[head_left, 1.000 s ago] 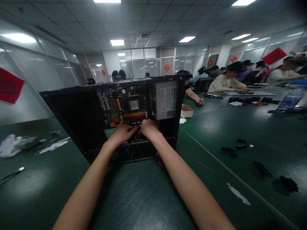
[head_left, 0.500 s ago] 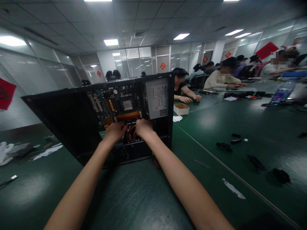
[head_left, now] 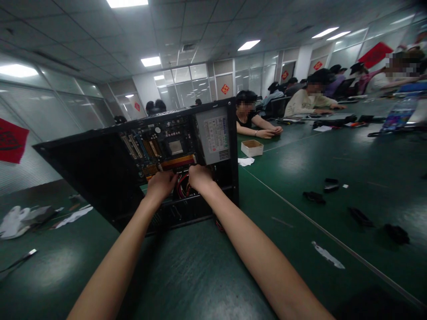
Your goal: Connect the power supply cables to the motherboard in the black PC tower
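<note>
A black computer case [head_left: 90, 164] stands open-sided on the green table in front of me. Inside it are a motherboard [head_left: 163, 153] with a square processor and a grey power supply [head_left: 213, 135] with a label at the upper right. Both of my hands reach in below the memory slots [head_left: 182, 162]. My left hand [head_left: 163, 183] is closed at the board's lower edge, its fingertips partly hidden. Close beside it my right hand [head_left: 200, 178] is closed too, near red and black cables [head_left: 183, 186]. What either hand pinches is too small or hidden to make out.
A white box [head_left: 252, 148] sits beyond the case, near a co-worker's hands [head_left: 269, 132]. Several black parts [head_left: 360, 217] and a white strip [head_left: 328, 254] lie to the right. Plastic bags [head_left: 15, 222] and paper [head_left: 74, 216] are at the left, with a bottle [head_left: 398, 113] far right.
The view has shifted slightly. My hands keep nearly the same place inside the case. Across the table, the co-worker's hands have come together.
</note>
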Available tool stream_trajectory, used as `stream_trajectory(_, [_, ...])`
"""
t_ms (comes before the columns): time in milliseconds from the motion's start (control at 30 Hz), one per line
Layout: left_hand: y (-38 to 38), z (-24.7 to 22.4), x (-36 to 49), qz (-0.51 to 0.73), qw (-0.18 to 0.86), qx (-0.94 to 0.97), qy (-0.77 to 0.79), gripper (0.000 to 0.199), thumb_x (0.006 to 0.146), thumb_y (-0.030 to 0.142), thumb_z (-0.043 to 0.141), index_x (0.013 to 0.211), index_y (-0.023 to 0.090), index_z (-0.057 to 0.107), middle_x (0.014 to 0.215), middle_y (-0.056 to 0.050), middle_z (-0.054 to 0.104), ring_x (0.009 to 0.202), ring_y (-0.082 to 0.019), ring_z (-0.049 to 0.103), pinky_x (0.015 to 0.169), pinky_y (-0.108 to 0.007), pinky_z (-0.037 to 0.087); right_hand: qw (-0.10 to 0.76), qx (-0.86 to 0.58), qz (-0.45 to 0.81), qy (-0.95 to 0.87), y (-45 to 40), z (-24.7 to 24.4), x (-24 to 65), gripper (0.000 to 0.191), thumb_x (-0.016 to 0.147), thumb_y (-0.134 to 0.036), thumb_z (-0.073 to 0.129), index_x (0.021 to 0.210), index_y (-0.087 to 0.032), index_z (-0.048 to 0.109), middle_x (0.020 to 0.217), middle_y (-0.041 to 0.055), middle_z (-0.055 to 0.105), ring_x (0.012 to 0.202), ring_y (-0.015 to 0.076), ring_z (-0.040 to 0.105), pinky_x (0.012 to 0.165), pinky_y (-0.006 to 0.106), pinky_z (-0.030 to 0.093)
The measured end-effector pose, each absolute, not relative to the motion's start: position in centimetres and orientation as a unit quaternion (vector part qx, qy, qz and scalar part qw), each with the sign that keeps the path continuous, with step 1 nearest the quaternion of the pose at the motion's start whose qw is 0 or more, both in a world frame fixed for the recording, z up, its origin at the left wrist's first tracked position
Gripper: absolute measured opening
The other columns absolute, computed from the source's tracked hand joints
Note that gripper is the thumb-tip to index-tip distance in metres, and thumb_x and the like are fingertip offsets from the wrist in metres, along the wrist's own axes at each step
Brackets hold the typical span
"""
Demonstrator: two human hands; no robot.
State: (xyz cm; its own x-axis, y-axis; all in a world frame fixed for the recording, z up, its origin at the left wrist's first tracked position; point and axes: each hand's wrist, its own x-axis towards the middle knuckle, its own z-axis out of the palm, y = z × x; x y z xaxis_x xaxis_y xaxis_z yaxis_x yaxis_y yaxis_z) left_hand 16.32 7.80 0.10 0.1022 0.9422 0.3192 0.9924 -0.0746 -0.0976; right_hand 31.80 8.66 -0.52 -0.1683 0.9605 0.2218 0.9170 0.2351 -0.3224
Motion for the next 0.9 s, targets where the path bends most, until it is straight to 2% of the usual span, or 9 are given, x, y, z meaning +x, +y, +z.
stream_trajectory(433, [7.55,0.21,16.43,-0.087,0.159,-0.724,-0.665,0.048,0.094,0.052,0.034,0.100,0.025,0.073,0.093,-0.013,0.073,0.091,-0.033,0.068,0.070,-0.036,0.048,0.213,-0.611,0.047,-0.761,8.58,-0.63,31.93,0.029,0.087,-0.009,0.050,0.106,-0.013,0.072,0.105,0.0190,0.072,0.097,0.0283,0.070,0.079,0.036,0.054])
stream_trajectory(600, [7.76,0.28,16.39,-0.080,0.162,-0.719,-0.671,0.048,0.094,0.053,0.034,0.101,0.026,0.074,0.094,-0.012,0.073,0.092,-0.032,0.068,0.071,-0.036,0.049,0.210,-0.613,0.050,-0.760,8.79,-0.62,31.87,0.028,0.087,-0.009,0.051,0.106,-0.011,0.072,0.104,0.0204,0.072,0.097,0.0260,0.070,0.082,0.032,0.053])
stream_trajectory(900, [8.00,0.00,16.35,-0.093,0.162,-0.724,-0.664,0.046,0.094,0.051,0.035,0.098,0.027,0.073,0.093,-0.010,0.074,0.092,-0.032,0.068,0.069,-0.036,0.050,0.213,-0.618,0.055,-0.755,8.82,-0.63,31.90,0.029,0.088,-0.011,0.050,0.106,-0.013,0.072,0.105,0.0190,0.072,0.099,0.0266,0.069,0.082,0.034,0.053])
